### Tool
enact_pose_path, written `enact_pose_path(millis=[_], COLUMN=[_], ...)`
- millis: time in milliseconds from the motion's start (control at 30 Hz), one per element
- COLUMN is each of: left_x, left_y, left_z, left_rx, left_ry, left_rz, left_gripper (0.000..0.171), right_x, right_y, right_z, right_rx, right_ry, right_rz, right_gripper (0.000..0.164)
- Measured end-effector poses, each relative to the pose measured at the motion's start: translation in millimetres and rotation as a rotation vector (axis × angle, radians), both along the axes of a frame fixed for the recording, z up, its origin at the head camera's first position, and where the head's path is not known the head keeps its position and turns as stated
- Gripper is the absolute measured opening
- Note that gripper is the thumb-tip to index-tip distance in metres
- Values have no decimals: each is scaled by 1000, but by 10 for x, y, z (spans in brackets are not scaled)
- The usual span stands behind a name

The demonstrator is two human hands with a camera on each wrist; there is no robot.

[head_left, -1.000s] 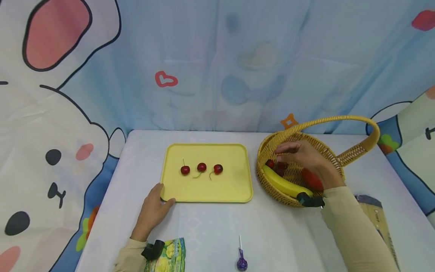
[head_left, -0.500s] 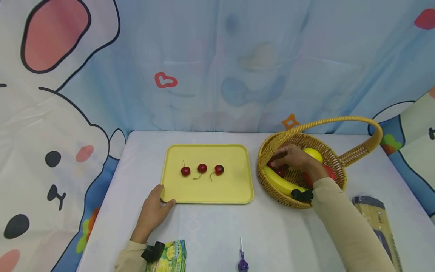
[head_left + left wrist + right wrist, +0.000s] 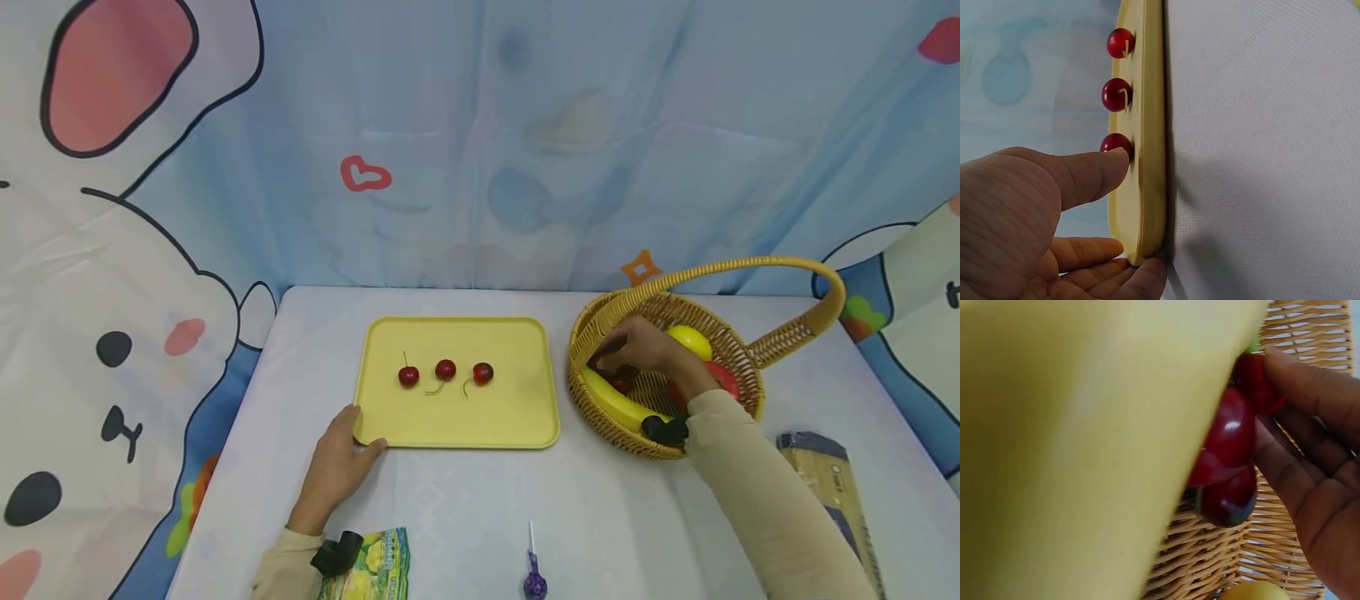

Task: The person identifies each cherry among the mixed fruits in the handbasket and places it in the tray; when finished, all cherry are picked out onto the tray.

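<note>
My right hand (image 3: 641,343) reaches into the wicker basket (image 3: 723,333). In the right wrist view its thumb and fingers pinch a red cherry (image 3: 1257,384). Darker cherries (image 3: 1232,428) hang close beside the fingertips, partly covered by a banana (image 3: 1072,450) that fills the left of that view. My left hand (image 3: 336,467) rests at the near left corner of a yellow tray (image 3: 457,425), fingers along its left side and thumb at the near edge. Three cherries with stems lie in a row on the tray: left (image 3: 408,377), middle (image 3: 446,370) and right (image 3: 483,373).
The basket's tall handle (image 3: 750,262) arches over to the right. A lemon (image 3: 690,341) and a red fruit (image 3: 722,379) lie inside. Near the front are a green and yellow packet (image 3: 386,562) and a purple lollipop (image 3: 535,583). A brown package (image 3: 832,483) lies by the right sleeve.
My right hand has gone lower and deeper into the basket, its fingers closing on a cherry; the lemon has come into view behind the wrist. The left hand stays at the tray corner.
</note>
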State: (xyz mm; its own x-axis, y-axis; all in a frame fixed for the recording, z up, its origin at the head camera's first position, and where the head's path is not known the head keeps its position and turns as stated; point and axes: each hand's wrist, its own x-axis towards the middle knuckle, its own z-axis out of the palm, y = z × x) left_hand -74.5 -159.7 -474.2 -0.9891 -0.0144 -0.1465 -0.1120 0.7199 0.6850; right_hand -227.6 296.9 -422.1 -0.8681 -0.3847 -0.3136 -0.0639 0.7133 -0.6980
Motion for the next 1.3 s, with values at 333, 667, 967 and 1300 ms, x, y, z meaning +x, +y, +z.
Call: enact_pose_path(millis=[333, 667, 967, 1300], left_x=[-3, 4, -10, 4], left_y=[-11, 5, -10, 5], left_z=[-10, 37, 48, 22], left_rx=[-3, 1, -10, 19], left_ry=[-15, -8, -8, 4], left_rz=[0, -15, -17, -14], left_gripper=[72, 71, 72, 71], right_x=[188, 782, 1126, 1136], right_y=[100, 125, -378, -1479], right_z=[307, 586, 410, -30], right_rx=[40, -216, -613, -769], right_ry=[123, 196, 149, 21], right_rz=[-153, -182, -55, -20], right_gripper=[38, 40, 31, 36])
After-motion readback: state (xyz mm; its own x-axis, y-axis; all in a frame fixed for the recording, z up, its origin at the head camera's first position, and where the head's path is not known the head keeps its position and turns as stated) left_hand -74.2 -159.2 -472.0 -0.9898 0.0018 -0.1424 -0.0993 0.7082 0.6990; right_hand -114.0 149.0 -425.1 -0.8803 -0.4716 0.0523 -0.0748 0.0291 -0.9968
